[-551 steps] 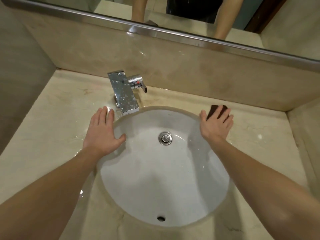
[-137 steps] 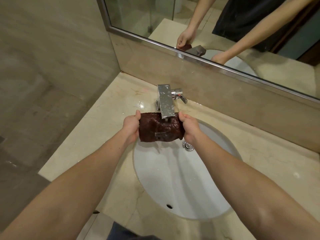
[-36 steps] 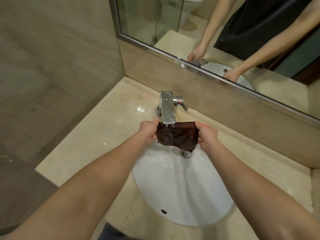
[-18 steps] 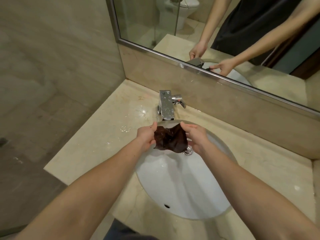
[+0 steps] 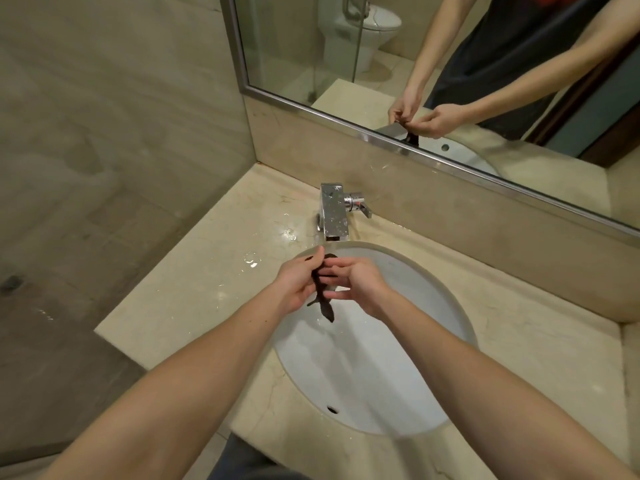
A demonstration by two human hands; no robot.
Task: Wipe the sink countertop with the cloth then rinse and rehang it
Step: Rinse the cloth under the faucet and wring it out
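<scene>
Two hands meet at frame centre, over the sink just below the tap. The left hand curls round the bunched cloth; the right hand seemingly pinches it. Its tail hangs beneath the fingers.

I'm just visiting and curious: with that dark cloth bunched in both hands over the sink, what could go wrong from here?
1. The left hand and right hand hold the bunched dark brown cloth close to the left rim of the white oval basin. If it is wrung there, water may land on the beige marble countertop, which shows puddles.
2. The hands sit just in front of the chrome square faucet; a knuckle could knock its spout.
</scene>
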